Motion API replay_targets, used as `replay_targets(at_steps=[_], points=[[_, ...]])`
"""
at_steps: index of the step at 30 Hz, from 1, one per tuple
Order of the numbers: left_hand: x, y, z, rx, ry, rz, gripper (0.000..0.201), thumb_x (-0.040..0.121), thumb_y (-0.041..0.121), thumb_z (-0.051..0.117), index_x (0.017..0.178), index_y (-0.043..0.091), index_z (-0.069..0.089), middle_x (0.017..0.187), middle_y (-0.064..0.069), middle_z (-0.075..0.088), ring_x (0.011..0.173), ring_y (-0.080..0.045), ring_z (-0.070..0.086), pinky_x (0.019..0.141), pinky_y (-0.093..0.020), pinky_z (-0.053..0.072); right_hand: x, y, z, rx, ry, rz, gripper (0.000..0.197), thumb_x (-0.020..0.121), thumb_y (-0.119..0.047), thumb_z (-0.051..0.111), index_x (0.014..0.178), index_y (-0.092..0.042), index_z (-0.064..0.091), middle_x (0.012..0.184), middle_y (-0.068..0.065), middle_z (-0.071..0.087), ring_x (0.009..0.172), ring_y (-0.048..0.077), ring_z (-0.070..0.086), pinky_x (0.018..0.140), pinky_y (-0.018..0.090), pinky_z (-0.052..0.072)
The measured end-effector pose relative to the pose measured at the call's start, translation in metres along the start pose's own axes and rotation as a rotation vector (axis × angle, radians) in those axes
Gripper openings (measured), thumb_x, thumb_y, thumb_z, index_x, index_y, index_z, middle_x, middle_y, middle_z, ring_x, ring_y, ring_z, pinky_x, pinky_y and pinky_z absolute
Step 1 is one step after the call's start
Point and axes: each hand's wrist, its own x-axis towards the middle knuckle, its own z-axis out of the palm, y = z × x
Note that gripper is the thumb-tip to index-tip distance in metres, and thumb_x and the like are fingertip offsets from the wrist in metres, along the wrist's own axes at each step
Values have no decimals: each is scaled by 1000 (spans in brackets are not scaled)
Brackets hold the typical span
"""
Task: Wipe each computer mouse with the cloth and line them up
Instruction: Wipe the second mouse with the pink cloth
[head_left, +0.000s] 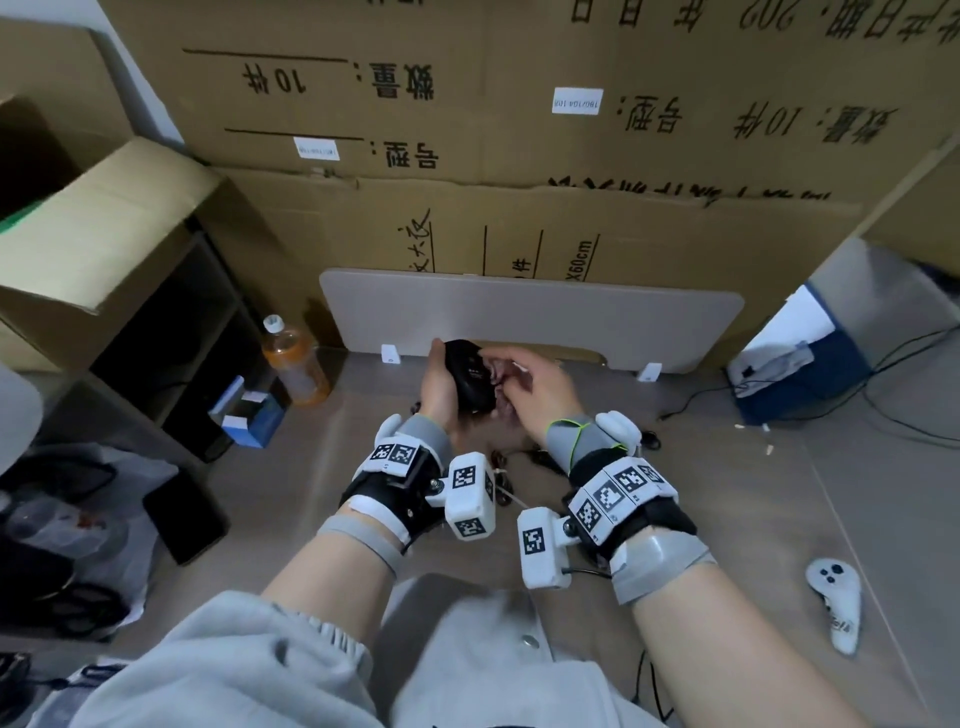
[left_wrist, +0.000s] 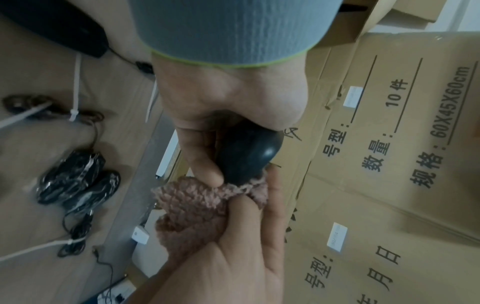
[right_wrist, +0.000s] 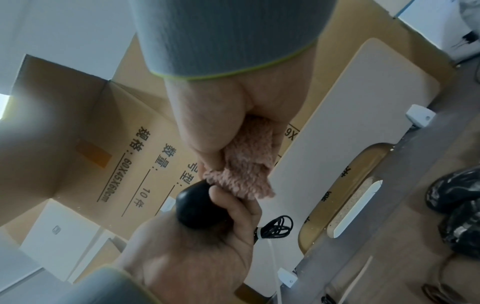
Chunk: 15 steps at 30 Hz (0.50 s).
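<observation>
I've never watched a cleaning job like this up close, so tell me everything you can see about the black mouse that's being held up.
The black mouse is a smooth, rounded, plastic-looking shell with a dull sheen. It is lifted off the floor, its underside with a small pale label turned up to the head camera. The left hand grips it, fingers curled round its body. The right hand holds a fuzzy pink cloth bunched against one end. Whether the bundled black cable seen beside it is its own is unclear.
</observation>
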Motion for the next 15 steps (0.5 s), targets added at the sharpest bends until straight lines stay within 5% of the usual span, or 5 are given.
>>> replay_targets(at_steps=[5,8,10,13,15], points=[[4,-21,33,-60,27,-8,75,102,69,26,114,6,65,89,-18,70,71,-30,66,41,-32,54,-9,12,-47,88,-45,66,48,83,6,56,119,-22,71,93,-3,72,73,-12,64,69,10,52],[2,-33,51,-129,21,-43,77,103,67,26,121,2,64,100,-18,66,79,-31,62,40,-33,54,-7,24,-65,117,27,66,58,72,1,56,123,-24,66,98,-3,73,94,12,71,86,36,60],[0,-45,66,-160,-24,-58,72,103,67,25,112,6,62,98,-18,67,82,-31,62,40,-31,54,-5,31,-82,105,42,48,59,70,-2,56,125,-24,65,100,-1,73,97,21,71,91,36,58],[9,-67,85,-211,-36,-40,84,95,78,31,130,7,60,113,-20,71,103,-32,67,63,-40,62,-5,41,-106,85,-32,39,51,69,-13,66,118,-25,68,102,-4,74,92,11,70,92,23,53],[14,-75,89,-280,-27,-51,92,88,85,36,137,11,58,122,-22,70,114,-37,67,78,-50,61,-6,47,-111,51,-60,49,40,70,-21,72,109,-31,71,99,-7,75,92,10,71,94,27,55]])
